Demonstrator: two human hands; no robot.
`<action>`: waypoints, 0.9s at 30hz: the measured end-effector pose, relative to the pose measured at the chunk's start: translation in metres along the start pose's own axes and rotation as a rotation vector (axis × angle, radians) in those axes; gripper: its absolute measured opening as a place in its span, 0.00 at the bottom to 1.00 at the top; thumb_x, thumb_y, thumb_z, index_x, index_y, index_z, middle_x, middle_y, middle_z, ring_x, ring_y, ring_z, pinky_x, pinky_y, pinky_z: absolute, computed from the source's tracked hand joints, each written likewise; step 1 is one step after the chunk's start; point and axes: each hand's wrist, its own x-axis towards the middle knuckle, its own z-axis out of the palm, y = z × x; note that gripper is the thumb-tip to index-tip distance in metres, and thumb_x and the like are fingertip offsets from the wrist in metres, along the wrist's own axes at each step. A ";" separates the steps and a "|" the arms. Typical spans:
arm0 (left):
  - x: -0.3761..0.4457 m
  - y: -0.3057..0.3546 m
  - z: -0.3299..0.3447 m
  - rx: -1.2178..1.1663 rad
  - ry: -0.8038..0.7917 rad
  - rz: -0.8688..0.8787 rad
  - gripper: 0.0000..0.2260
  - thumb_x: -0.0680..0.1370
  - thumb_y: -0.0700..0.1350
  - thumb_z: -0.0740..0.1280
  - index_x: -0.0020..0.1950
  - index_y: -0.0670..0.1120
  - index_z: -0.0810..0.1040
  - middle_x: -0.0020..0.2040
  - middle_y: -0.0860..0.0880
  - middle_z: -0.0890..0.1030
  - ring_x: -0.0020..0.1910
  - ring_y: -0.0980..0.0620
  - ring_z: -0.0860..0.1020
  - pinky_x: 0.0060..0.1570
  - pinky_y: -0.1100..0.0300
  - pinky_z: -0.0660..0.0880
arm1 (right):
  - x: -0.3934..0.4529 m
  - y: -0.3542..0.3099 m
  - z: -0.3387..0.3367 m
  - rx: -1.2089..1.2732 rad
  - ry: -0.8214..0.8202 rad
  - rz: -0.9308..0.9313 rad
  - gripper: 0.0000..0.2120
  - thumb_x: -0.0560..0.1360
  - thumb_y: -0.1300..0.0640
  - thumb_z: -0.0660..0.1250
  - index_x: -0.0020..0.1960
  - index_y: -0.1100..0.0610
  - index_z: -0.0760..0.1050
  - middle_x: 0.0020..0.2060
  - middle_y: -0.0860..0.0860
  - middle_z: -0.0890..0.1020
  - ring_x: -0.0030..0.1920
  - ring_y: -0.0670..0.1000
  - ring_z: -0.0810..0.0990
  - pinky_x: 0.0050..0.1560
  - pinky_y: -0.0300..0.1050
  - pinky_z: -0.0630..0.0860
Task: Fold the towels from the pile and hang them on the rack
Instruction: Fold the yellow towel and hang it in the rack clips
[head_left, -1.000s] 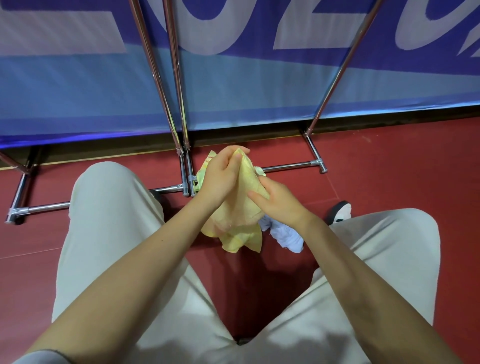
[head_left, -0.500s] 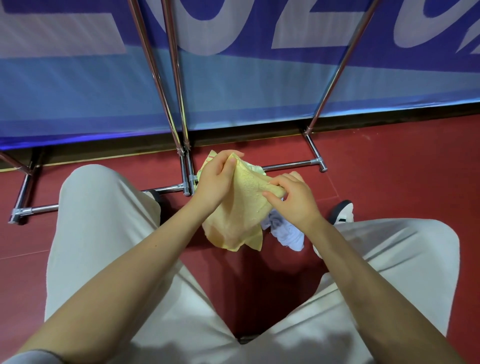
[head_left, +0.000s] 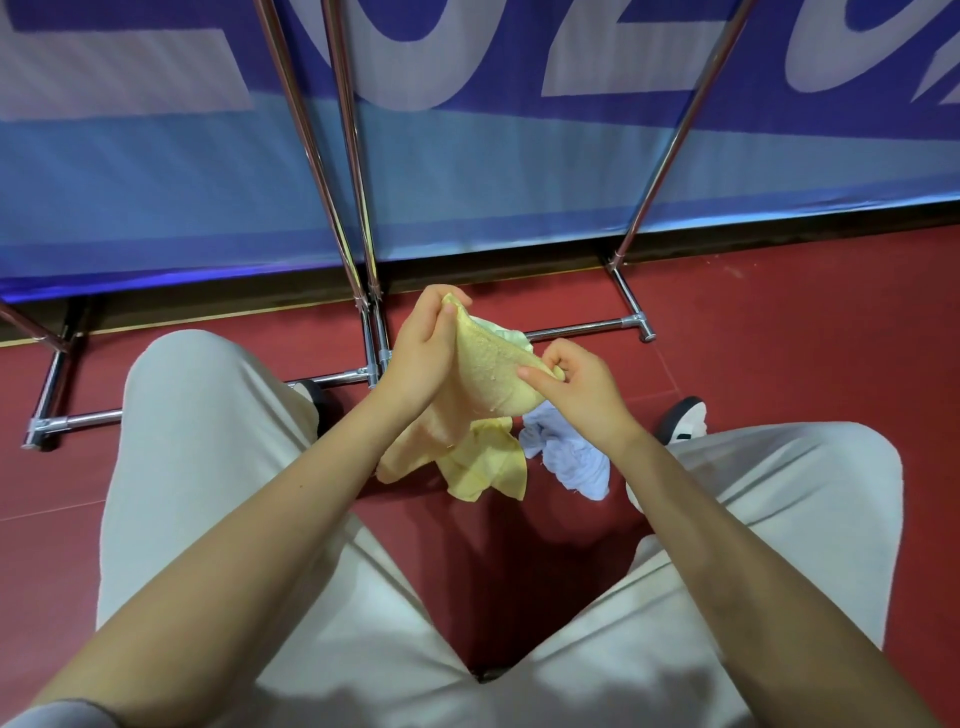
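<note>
I hold a yellow towel (head_left: 493, 374) up between my knees, above the red floor. My left hand (head_left: 423, 353) grips its upper corner near the rack's legs. My right hand (head_left: 576, 384) pinches another corner to the right, so the top edge stretches between both hands. The towel's lower part hangs crumpled down to the floor. A white-blue towel (head_left: 571, 457) lies bunched on the floor under my right wrist. A bit of pale green towel (head_left: 511, 336) shows behind the yellow one. The chrome rack (head_left: 358, 182) stands just ahead, its poles rising out of view.
The rack's base bars (head_left: 582, 330) and feet (head_left: 39, 431) lie on the red floor ahead. A blue banner (head_left: 493, 156) covers the wall behind. My knees in beige trousers flank the towels. A shoe (head_left: 685, 415) sits at the right.
My right hand has slid rightward along the yellow towel's edge to a corner, spreading the top edge out. The left hand keeps its grip and rose slightly.
</note>
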 end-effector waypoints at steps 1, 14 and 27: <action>0.000 0.001 -0.001 0.005 -0.013 0.002 0.08 0.82 0.47 0.55 0.50 0.54 0.73 0.51 0.51 0.78 0.52 0.55 0.76 0.57 0.59 0.71 | 0.001 0.000 0.001 0.010 -0.001 0.009 0.14 0.73 0.58 0.72 0.38 0.57 0.67 0.30 0.47 0.66 0.30 0.42 0.63 0.32 0.36 0.63; 0.013 0.000 -0.003 -0.063 0.015 -0.189 0.11 0.80 0.40 0.61 0.56 0.53 0.78 0.51 0.56 0.77 0.50 0.59 0.73 0.57 0.61 0.69 | 0.018 -0.009 -0.009 0.283 0.145 0.150 0.15 0.75 0.58 0.70 0.35 0.56 0.66 0.29 0.46 0.66 0.31 0.43 0.65 0.34 0.36 0.65; 0.022 0.004 0.000 -0.078 0.199 -0.117 0.11 0.81 0.40 0.61 0.50 0.51 0.82 0.46 0.58 0.82 0.47 0.63 0.78 0.51 0.65 0.73 | 0.027 -0.025 -0.003 0.212 0.365 0.043 0.12 0.75 0.55 0.70 0.41 0.58 0.69 0.32 0.47 0.70 0.32 0.41 0.67 0.33 0.31 0.67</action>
